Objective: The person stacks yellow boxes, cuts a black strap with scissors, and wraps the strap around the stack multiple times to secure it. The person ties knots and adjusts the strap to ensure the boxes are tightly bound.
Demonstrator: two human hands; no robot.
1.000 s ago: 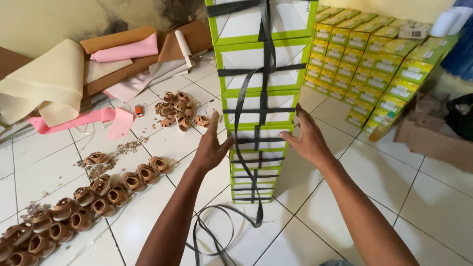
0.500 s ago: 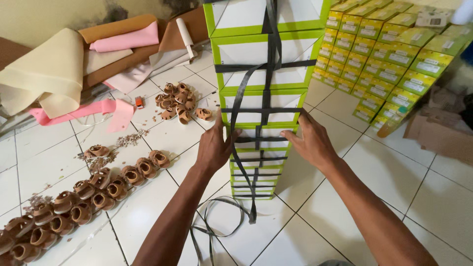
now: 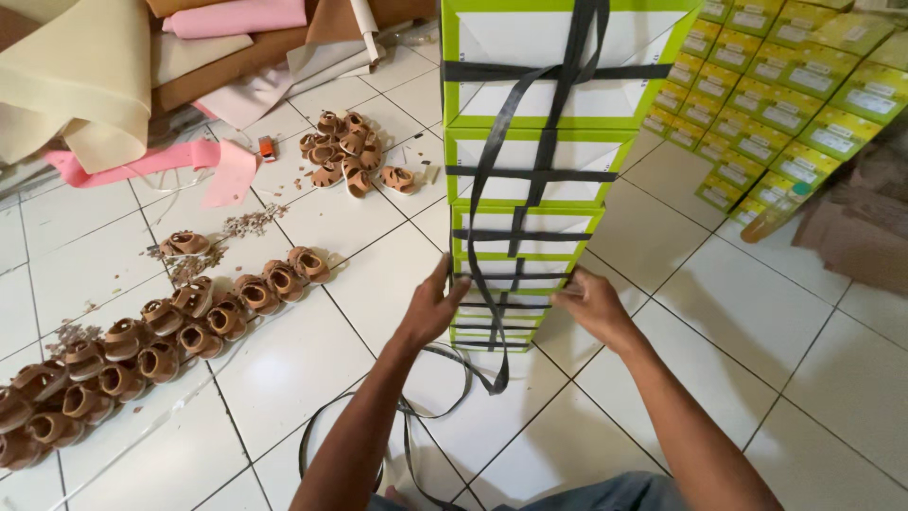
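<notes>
Head-camera view, looking down over a white tiled floor (image 3: 757,312). Nearest, two bare forearms reach forward from the bottom edge. Loose loops of flat black plastic strapping (image 3: 407,416) trail on the tiles between them. The left hand (image 3: 430,308) presses its open palm and spread fingers against the left side of a tall stack of lime-green and white cardboard boxes (image 3: 539,189). The right hand (image 3: 588,303) rests on the stack's right side with fingers curled at the strap; whether it pinches the strap cannot be told. The stack stands upright on the floor at centre, bound by the same black strapping in crossing bands, one long band running down its front to the tiles.

To the left, a curving row of small brown sandals (image 3: 142,341) lies on the floor, with a looser heap of brown sandals (image 3: 350,156) farther back. Beyond, at upper left, sheets of beige, pink and brown material (image 3: 113,85) lie piled. At upper right, rows of small yellow-green boxes (image 3: 785,104) lean in slanted tiers.
</notes>
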